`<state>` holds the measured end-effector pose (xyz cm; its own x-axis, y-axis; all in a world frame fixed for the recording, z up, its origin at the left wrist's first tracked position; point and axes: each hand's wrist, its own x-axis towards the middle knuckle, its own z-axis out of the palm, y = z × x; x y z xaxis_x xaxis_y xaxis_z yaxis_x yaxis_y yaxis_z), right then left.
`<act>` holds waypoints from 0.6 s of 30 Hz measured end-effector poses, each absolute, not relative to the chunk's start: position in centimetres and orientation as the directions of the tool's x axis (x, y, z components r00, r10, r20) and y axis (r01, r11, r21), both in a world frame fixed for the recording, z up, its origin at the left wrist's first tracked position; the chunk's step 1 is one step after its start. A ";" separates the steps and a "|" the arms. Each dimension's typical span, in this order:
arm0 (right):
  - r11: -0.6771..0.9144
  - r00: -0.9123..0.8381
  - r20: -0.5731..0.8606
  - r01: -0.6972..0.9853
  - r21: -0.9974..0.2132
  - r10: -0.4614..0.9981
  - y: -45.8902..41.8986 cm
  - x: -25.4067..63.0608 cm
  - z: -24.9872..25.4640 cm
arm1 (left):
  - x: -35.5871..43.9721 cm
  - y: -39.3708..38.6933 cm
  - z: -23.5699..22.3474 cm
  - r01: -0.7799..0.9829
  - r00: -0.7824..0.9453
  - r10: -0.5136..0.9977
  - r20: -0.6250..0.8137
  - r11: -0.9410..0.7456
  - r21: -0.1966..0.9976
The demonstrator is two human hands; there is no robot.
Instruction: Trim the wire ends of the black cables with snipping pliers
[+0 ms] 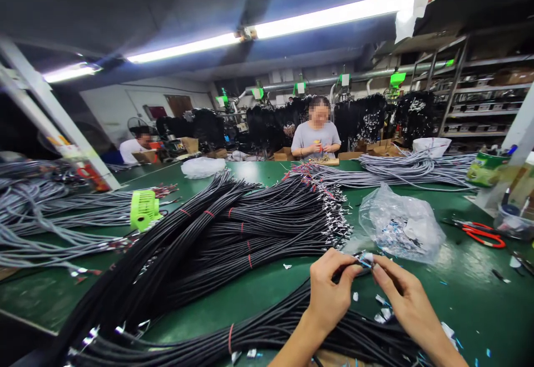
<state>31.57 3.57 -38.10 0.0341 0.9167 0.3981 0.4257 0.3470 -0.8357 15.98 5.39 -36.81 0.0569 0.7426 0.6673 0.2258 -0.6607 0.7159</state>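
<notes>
Right up near, a bundle of black cables (267, 327) is stretching over the green surface (261, 284) and passing behind the left forearm. Just beyond, the left hand (331, 284) is pinching a cable end (364, 261), the right hand (401, 286) is pinching its white tip, and it's sitting between both. Farther, larger black bundles (233, 233) are spreading left, a clear bag (423, 217) is resting right, and a co-worker (316, 133) is facing us.

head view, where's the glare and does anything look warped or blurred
Head view: tube light blown out white, glare on the green table; head view: left post leaning, likely wide-angle distortion; head view: left hand and right hand fairly sharp, far shelves softer.
</notes>
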 end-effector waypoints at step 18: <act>0.353 0.035 0.407 0.434 -0.829 0.913 3.4 31.4 -38.0 | 15.8 5.6 -37.3 0.313 0.087 0.624 0.777 -0.757 0.573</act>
<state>31.43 3.43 -38.00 0.0349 0.9126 0.4074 0.4337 0.3535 -0.8289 15.84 5.63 -37.26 0.0873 0.6237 0.7768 0.3133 -0.7574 0.5729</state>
